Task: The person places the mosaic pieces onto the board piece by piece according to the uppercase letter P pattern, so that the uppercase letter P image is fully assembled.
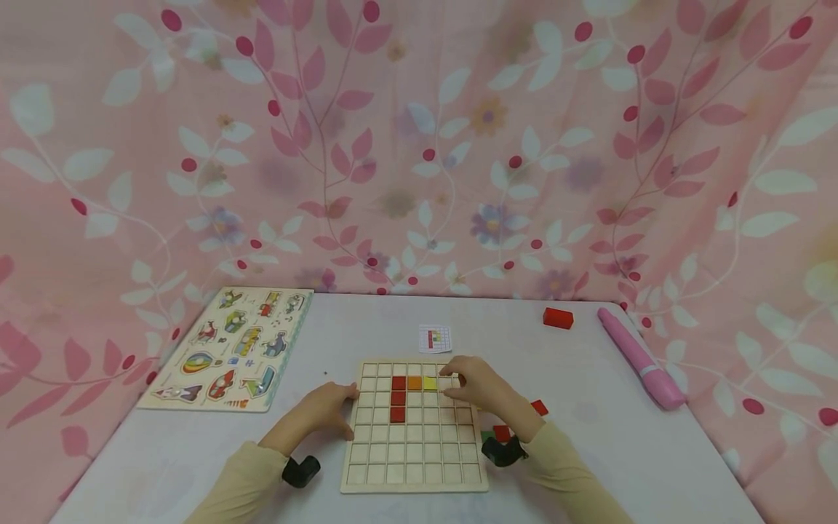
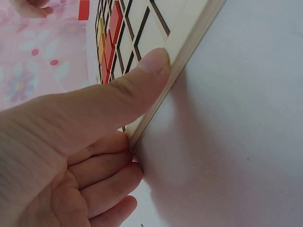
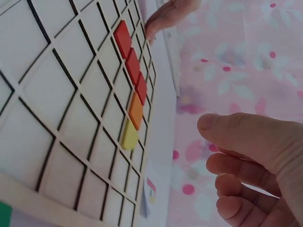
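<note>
A wooden grid board [image 1: 414, 488] lies flat in front of me. A column of three red square tiles [image 1: 398, 398] sits in its cells, with an orange tile [image 1: 414, 383] and a yellow tile [image 1: 429, 383] running right from the top one. My left hand [image 1: 321, 410] rests against the board's left edge; in the left wrist view its thumb [image 2: 154, 64] lies on the rim. Over the upper right cells, just right of the yellow tile, hovers my right hand [image 1: 481, 386]. Its thumb and loosely bent fingers are apart, with nothing between them in the right wrist view.
Loose red tiles [image 1: 501, 434] and a green tile [image 1: 487, 436] lie right of the board, partly behind my right wrist. A small pattern card [image 1: 435, 338] is beyond it. Farther out are a picture puzzle [image 1: 229, 349], a red block [image 1: 558, 318] and a long pink object [image 1: 641, 360].
</note>
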`<state>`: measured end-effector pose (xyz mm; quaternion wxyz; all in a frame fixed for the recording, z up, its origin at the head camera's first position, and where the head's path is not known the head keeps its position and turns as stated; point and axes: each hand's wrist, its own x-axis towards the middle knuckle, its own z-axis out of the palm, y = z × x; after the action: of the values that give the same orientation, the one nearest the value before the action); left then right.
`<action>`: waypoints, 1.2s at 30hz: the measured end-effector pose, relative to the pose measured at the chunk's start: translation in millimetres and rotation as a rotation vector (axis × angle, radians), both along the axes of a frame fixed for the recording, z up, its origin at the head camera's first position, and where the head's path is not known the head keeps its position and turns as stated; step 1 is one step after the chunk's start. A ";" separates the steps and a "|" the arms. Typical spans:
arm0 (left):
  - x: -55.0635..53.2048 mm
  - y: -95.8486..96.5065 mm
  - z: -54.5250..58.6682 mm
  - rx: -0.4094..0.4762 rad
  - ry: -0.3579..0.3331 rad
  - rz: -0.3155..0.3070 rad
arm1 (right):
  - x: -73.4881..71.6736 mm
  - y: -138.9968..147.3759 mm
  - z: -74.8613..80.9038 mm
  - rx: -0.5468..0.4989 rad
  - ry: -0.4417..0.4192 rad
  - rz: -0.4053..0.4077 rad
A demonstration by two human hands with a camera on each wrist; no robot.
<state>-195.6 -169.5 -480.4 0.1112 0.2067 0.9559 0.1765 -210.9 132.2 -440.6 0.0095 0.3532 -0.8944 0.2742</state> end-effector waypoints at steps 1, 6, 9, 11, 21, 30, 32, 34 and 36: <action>0.1 0.0 0.0 -0.002 0.001 0.001 | 1.0 3.2 2.1 -0.007 0.004 -0.007; 0.7 1.0 1.9 -0.010 -0.007 0.012 | 5.9 22.6 10.6 -0.037 0.076 -0.032; 0.9 1.8 2.1 -0.014 -0.011 0.011 | 10.0 38.3 12.0 -0.034 0.070 -0.080; 1.0 2.1 1.6 -0.013 -0.012 0.013 | 13.4 49.2 10.9 -0.025 0.055 -0.116; 3.3 1.3 4.5 0.008 0.002 0.022 | 26.2 89.9 5.0 0.009 -0.019 -0.234; 3.4 0.6 4.3 0.002 0.005 0.011 | 37.4 91.9 -19.3 -0.028 -0.130 -0.210; 3.4 0.3 4.1 -0.003 0.004 0.012 | 39.8 90.2 -25.0 -0.026 -0.160 -0.201; 3.5 0.6 4.0 -0.013 0.002 0.013 | 41.8 88.5 -28.9 -0.022 -0.188 -0.198; 3.7 1.1 4.3 -0.016 -0.002 0.015 | 43.6 87.1 -31.7 -0.019 -0.213 -0.194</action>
<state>-191.9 -168.4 -476.1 0.1125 0.1985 0.9587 0.1697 -167.3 219.3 -472.3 -0.0559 0.2339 -0.9177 0.3162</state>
